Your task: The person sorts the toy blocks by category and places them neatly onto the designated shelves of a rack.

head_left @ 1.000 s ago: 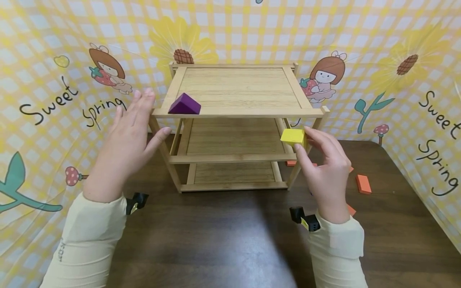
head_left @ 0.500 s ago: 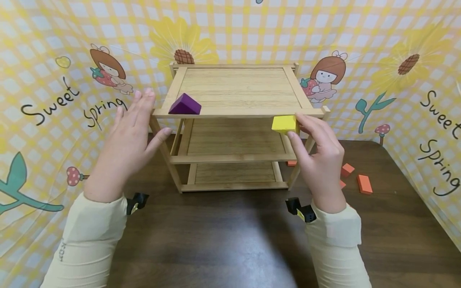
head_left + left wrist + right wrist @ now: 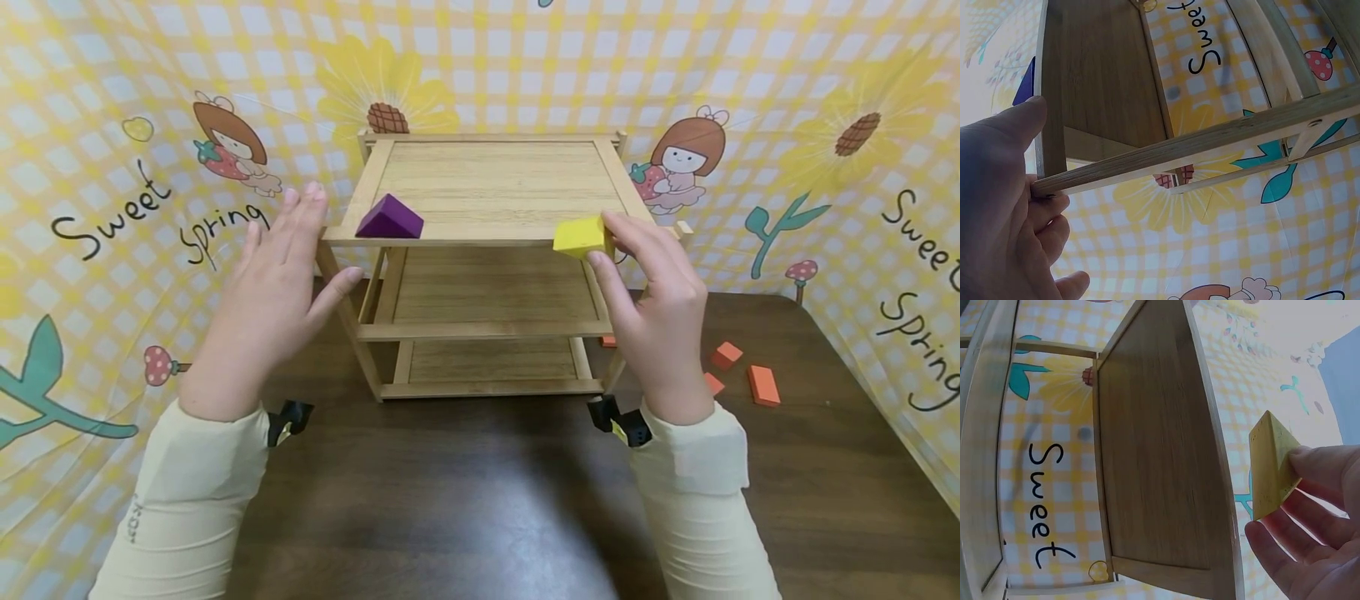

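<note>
My right hand (image 3: 656,304) pinches a yellow triangular block (image 3: 579,237) between thumb and fingers. In the right wrist view this yellow block (image 3: 1266,469) is beyond the front edge of the rack's top shelf (image 3: 1160,450), with a gap between them. A purple triangular block (image 3: 391,218) lies on the top shelf of the wooden rack (image 3: 487,235), at its front left. My left hand (image 3: 258,304) is at the rack's front left corner, fingers extended and thumb spread. Seen from the left wrist, that hand (image 3: 1004,181) touches the corner post, thumb near the purple block's tip (image 3: 1026,84).
The rack has three wooden shelves and stands on a dark table (image 3: 435,500). Several orange blocks lie right of it, including an oblong one (image 3: 764,386) and a small one (image 3: 727,356). A yellow checked cloth (image 3: 517,67) hangs behind and at both sides.
My right hand has raised the yellow block and moved it leftward, from beside the middle level up to the top shelf's front edge. The left hand has stayed at the rack corner.
</note>
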Demonstrator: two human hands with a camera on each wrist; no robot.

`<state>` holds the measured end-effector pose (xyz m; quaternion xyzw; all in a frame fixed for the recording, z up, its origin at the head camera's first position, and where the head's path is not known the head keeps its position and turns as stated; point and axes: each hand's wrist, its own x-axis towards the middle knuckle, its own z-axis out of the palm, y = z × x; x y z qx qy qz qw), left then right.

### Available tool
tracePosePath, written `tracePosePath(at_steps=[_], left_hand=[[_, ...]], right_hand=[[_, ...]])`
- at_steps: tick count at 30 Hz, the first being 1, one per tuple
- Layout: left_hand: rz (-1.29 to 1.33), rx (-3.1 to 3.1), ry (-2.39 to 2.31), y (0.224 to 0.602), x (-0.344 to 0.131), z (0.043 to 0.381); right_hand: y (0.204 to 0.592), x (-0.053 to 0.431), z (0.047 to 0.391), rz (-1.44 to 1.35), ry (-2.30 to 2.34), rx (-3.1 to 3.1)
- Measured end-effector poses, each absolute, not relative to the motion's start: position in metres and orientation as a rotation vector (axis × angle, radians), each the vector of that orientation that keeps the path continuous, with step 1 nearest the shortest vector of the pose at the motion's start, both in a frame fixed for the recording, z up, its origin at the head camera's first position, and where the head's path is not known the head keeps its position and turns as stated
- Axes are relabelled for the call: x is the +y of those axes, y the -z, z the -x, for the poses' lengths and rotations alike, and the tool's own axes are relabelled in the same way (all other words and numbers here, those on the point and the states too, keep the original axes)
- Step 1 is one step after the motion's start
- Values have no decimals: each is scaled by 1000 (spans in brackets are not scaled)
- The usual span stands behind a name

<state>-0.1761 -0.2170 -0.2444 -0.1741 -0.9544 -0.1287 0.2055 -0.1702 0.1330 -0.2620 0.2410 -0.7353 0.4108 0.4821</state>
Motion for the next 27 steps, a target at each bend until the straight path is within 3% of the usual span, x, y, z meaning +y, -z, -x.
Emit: tracePosePath(at_steps=[27], left_hand=[[490,-2639,374,245,-216,176]], right_hand=[[245,112,187,-691,-948,-1808]])
